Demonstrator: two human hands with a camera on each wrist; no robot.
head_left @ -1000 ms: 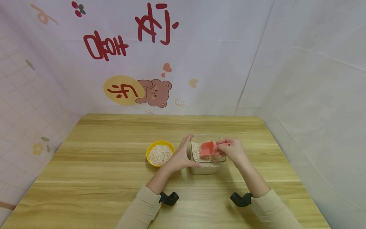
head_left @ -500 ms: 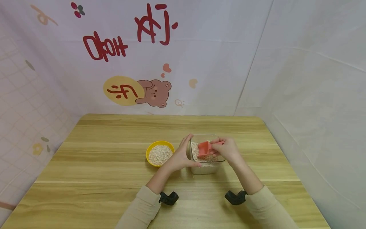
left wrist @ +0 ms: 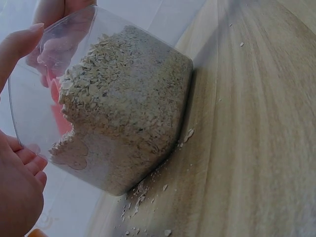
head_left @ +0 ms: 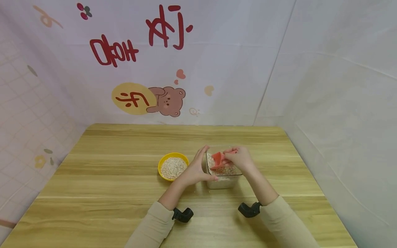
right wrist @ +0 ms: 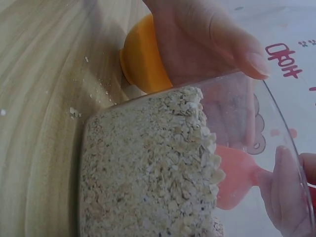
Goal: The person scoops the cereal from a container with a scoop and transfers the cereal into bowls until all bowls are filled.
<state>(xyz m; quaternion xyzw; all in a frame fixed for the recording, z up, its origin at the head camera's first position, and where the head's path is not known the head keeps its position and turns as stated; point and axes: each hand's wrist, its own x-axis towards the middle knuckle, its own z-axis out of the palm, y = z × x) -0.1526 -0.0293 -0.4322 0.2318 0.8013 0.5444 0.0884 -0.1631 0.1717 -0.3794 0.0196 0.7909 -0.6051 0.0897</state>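
A clear plastic container [head_left: 221,183], partly filled with oat flakes [left wrist: 128,84], stands on the table. My left hand [head_left: 193,172] holds it by its left side, thumb at the front and fingers along the far side. My right hand [head_left: 243,161] pinches the handle of a pink scoop [head_left: 218,161] inside the container. In the right wrist view the scoop's head [right wrist: 236,180] dips into the top of the oats, its tip hidden among them. A yellow bowl [head_left: 159,168] of oats sits just left of my left hand.
The wooden table [head_left: 102,179] ends against a printed white cloth backdrop [head_left: 235,86], with more cloth at both sides. Scattered oat flakes [left wrist: 140,197] lie by the container's base. Black wrist mounts [head_left: 183,215] are on both forearms.
My right hand has moved left with the scoop, whose head has tilted and gone further into the oats toward the container's left side. My left hand and the bowl stay in place.
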